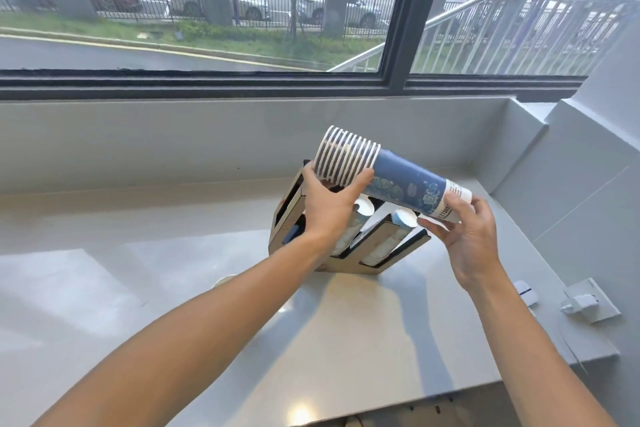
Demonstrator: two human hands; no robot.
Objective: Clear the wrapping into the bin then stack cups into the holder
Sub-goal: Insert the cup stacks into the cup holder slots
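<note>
A nested stack of blue-and-white paper cups [398,177] lies nearly level in the air, rims to the left, bases to the right. My left hand [329,208] grips the rim end from below. My right hand [464,236] pinches the white base end with fingertips. Directly beneath the stack stands the slanted cup holder [346,263], a beige box with dark slots. Two of its slots hold cups with white rims showing [403,218]. My left wrist hides part of the holder's left side. No wrapping or bin is in view.
The holder stands on a pale grey counter [173,288] below a wide window. A grey wall and ledge close the right side. A white socket plate with a plugged-in charger [585,302] and cable sits at the counter's right edge. The counter's front edge runs along the bottom.
</note>
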